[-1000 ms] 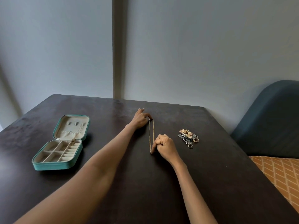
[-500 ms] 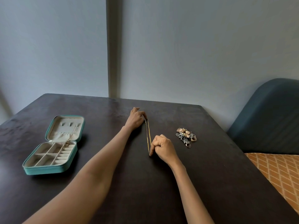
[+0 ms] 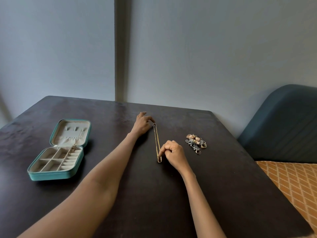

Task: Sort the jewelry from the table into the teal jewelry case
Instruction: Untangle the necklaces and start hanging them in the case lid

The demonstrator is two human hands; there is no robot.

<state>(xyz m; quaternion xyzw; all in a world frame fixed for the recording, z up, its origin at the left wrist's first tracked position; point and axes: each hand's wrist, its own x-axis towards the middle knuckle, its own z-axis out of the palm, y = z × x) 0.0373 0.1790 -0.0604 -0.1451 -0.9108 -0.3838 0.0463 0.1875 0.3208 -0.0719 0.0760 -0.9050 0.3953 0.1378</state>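
Observation:
A gold chain necklace lies stretched in a narrow doubled line on the dark table. My left hand pinches its far end at the clasp. My right hand is curled, its fingertips pinching the chain close to its near loop. The teal jewelry case lies open at the left, its cream compartments facing up and a thin chain with a small ring pendant draped from the lid into the tray. A small pile of mixed jewelry sits just right of my right hand.
A grey wall with a vertical strip rises behind the table. A dark blue padded headboard and an orange patterned cover lie beyond the table's right edge. The table's far right corner is close to the jewelry pile.
Both hands keep their hold on the chain's two ends. The view shifted slightly; the chain stays stretched in the same place between the hands.

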